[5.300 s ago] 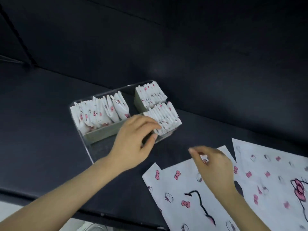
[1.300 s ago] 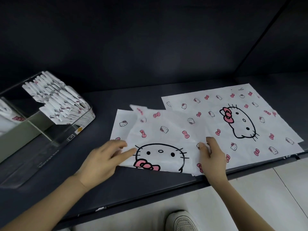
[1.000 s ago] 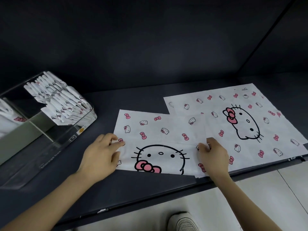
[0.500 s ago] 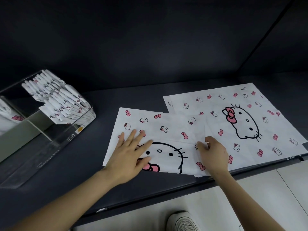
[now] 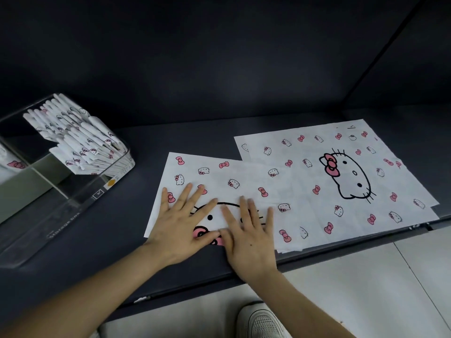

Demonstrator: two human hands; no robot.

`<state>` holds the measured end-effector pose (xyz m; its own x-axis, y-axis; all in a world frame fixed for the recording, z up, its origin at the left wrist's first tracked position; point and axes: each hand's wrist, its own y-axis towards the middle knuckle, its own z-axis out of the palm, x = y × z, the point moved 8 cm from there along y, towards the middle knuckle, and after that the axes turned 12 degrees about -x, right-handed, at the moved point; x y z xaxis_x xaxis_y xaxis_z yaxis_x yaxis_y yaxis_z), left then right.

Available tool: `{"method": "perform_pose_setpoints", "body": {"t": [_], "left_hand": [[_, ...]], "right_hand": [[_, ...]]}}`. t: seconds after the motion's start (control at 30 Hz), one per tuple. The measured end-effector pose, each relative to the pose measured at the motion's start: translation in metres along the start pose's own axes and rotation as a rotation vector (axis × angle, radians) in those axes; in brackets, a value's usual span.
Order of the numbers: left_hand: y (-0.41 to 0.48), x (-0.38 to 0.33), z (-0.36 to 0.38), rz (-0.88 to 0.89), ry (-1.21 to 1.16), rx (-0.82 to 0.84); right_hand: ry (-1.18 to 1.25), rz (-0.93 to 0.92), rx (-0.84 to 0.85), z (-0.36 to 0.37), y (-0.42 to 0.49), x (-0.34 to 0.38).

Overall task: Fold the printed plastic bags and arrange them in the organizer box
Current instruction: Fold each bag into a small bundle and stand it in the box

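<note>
1. At the near edge of the dark table (image 5: 117,242), a printed plastic bag (image 5: 234,176) lies flat and unfolded, white with small pink bows, little cat faces and one large cat face.
2. The left hand (image 5: 181,225) lies palm down on the left part of this bag, fingers straight and spread; its grip is open and holds nothing.
3. The right hand (image 5: 249,237) lies palm down just beside it, on the middle of the same bag, fingers straight and pointing to the far side. Its grip is open too.
4. The two thumbs meet or nearly meet over the pink bow of the large cat face.
5. To the right, a second flat bag (image 5: 341,172) of the same print lies on the table, its left part under the first bag. Further edges show under its near right corner, so it seems to lie on more sheets.
6. At the left, well apart from the flat bags, stands the clear organizer box (image 5: 73,211), with "storage box" printed on its near wall.
7. In its far right compartment a row of folded bags (image 5: 80,137) stands on edge, packed together and leaning.
8. A grey divider (image 5: 24,189) crosses the box; beyond it, at the frame's left edge, another folded bag (image 5: 9,164) shows in part.
9. Below the table's edge are a pale tiled floor (image 5: 366,289) and the toe of a white shoe (image 5: 263,323).
</note>
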<state>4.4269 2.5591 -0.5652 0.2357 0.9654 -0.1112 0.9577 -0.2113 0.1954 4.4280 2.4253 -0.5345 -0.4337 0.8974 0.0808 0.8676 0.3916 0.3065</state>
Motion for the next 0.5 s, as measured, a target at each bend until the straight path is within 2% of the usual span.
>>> {"method": "perform_pose_setpoints", "body": {"t": [0.1, 0.2, 0.3, 0.4, 0.5], "left_hand": [[0.000, 0.002, 0.000, -0.005, 0.011, -0.004], [0.001, 0.002, -0.001, -0.018, 0.011, 0.000], [0.001, 0.001, -0.002, -0.016, 0.000, 0.001], [0.001, 0.002, -0.002, -0.020, -0.003, 0.005], [0.000, 0.001, -0.003, -0.012, -0.003, 0.008]], "right_hand": [[-0.047, 0.088, 0.134, 0.012, -0.024, -0.043], [-0.152, 0.187, 0.157, -0.006, -0.048, -0.107], [-0.137, 0.229, 0.209, -0.017, -0.052, -0.132], [0.005, 0.089, 0.057, -0.032, -0.030, -0.101], [0.212, -0.245, -0.134, -0.043, -0.016, -0.046]]}}
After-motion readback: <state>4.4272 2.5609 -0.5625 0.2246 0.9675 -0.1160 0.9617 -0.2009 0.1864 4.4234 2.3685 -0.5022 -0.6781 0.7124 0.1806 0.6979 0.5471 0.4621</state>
